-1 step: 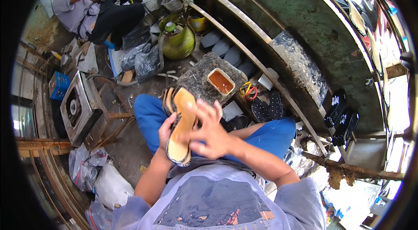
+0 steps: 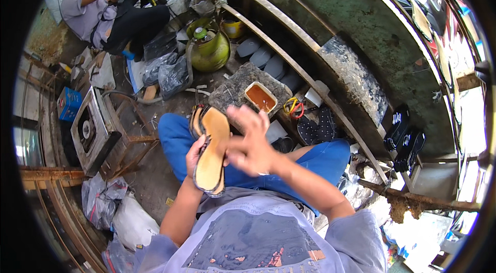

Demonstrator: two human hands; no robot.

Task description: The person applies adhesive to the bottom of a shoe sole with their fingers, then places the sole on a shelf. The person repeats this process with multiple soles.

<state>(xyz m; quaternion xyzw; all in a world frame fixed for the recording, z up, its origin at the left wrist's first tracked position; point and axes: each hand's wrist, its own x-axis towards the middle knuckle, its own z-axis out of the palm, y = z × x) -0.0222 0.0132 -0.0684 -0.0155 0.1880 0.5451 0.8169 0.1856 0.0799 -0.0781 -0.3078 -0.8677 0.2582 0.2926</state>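
My left hand (image 2: 194, 155) grips a sandal (image 2: 212, 141) by its left edge, above my lap. The sandal's smooth tan face is turned up, and dark strips wrap round its rim. Dark striped straps show at its upper left. Over its right side hovers my right hand (image 2: 256, 144), fingers spread and blurred by motion. The lower fingers are close to the tan face, but I cannot tell whether they touch it. Beyond my hands, a white tub (image 2: 250, 88) of orange-brown paste stands on a rough stone block (image 2: 226, 92).
Yellow-and-red looped handles (image 2: 295, 108) lie right of the block. Behind it stands a green gas cylinder (image 2: 211, 57). A stove (image 2: 89, 129) is at left, and a wooden rail (image 2: 305, 74) slants across the right. Another person (image 2: 95, 12) sits at the far left.
The sandal has tilted slightly and shifted a little in my left hand. My right hand has moved right, away from its upper part, with the fingers spreading more.
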